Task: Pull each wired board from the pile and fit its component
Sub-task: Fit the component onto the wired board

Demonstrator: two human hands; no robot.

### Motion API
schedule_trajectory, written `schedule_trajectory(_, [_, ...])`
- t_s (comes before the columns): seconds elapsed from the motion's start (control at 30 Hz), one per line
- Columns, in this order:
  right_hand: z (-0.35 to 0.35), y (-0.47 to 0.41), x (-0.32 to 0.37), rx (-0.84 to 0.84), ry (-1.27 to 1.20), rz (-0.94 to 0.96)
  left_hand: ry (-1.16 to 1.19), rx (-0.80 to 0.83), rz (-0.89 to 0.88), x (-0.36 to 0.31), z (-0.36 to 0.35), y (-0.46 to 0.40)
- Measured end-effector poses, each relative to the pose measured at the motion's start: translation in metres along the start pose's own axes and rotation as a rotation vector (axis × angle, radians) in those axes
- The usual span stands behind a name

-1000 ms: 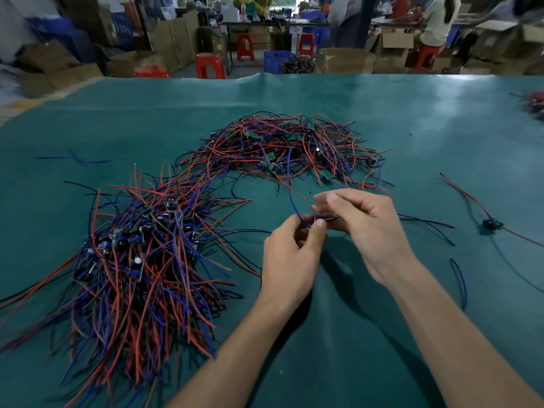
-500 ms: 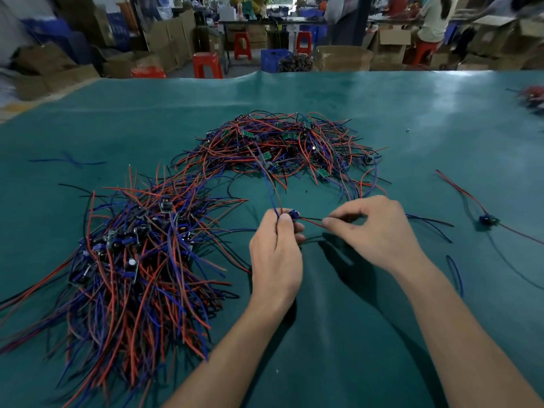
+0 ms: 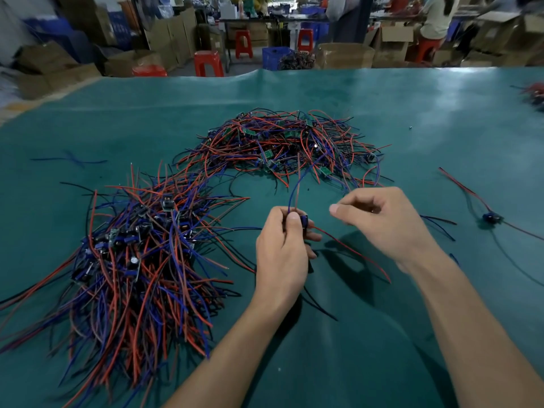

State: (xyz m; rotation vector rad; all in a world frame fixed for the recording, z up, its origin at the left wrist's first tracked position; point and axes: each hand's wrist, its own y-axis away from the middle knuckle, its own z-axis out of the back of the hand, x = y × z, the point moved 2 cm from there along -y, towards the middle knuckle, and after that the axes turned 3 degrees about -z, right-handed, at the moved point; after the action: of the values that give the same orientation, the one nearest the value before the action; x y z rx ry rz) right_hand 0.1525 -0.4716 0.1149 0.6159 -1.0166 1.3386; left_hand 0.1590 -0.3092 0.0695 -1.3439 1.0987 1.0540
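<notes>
Worktop (image 3: pixel 382 107) covered in a teal-green sheet, glossy, with pale light reflected toward its far right. Beyond the worktop's far edge: bare floor (image 3: pixel 182 72), red plastic stools (image 3: pixel 208 62), a blue crate (image 3: pixel 276 56) and an open cardboard box (image 3: pixel 343 55) just behind that edge. Further cardboard boxes (image 3: pixel 59 69) stacked beyond the worktop's far left corner. A dark long table (image 3: pixel 265 20) stands well behind the stools. A seated person (image 3: pixel 435 17) works beyond the far right, among more boxes; background blurred

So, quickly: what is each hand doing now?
Left hand: grips a wired board.
Right hand: fingers curled; whether it holds anything cannot be told.
</notes>
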Motion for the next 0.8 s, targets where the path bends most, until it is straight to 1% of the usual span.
schedule_trajectory(0.03, [-0.001, 0.000, 0.001, -0.034, 0.072, 0.036, 0.006, 0.015, 0.001, -0.001, -0.001, 0.000])
schedule_trajectory(0.07, [-0.006, 0.001, 0.002, -0.007, 0.131, 0.058, -0.001, 0.025, 0.000, -0.001, -0.002, 0.001])
schedule_trajectory(0.1, [-0.011, 0.002, 0.002, 0.054, 0.152, 0.054, -0.018, 0.027, -0.005, -0.001, -0.002, 0.001])
schedule_trajectory(0.17, [-0.019, 0.006, 0.002, 0.180, 0.072, -0.004, -0.066, 0.004, -0.021, -0.001, 0.000, 0.000])
schedule_trajectory(0.23, [-0.023, 0.007, 0.001, 0.249, -0.047, -0.059, -0.096, -0.027, -0.038, -0.002, 0.003, 0.001])
schedule_trajectory(0.3, [-0.026, 0.008, 0.001, 0.295, -0.092, -0.093, -0.104, -0.042, -0.051, -0.003, 0.003, 0.001])
schedule_trajectory(0.37, [-0.027, 0.008, 0.001, 0.264, -0.112, -0.108, -0.101, -0.033, -0.051, -0.003, 0.002, 0.001])
schedule_trajectory(0.47, [-0.024, 0.002, -0.004, 0.065, -0.149, -0.141, -0.044, 0.015, -0.018, 0.000, -0.001, 0.001])
schedule_trajectory(0.5, [-0.025, 0.002, -0.004, 0.066, -0.191, -0.164, -0.030, 0.030, -0.018, 0.000, -0.001, 0.002])
schedule_trajectory(0.6, [-0.034, 0.006, -0.003, 0.253, -0.501, -0.268, 0.016, 0.086, -0.030, -0.002, -0.003, 0.004])
schedule_trajectory(0.63, [-0.034, 0.007, -0.002, 0.284, -0.569, -0.300, 0.050, 0.102, -0.026, -0.002, -0.003, 0.003])
schedule_trajectory(0.7, [-0.032, 0.006, -0.003, 0.299, -0.634, -0.328, 0.096, 0.132, -0.015, -0.003, -0.004, 0.004])
schedule_trajectory(0.8, [-0.030, 0.003, -0.006, 0.249, -0.678, -0.315, 0.071, 0.182, -0.001, -0.002, -0.004, 0.004])
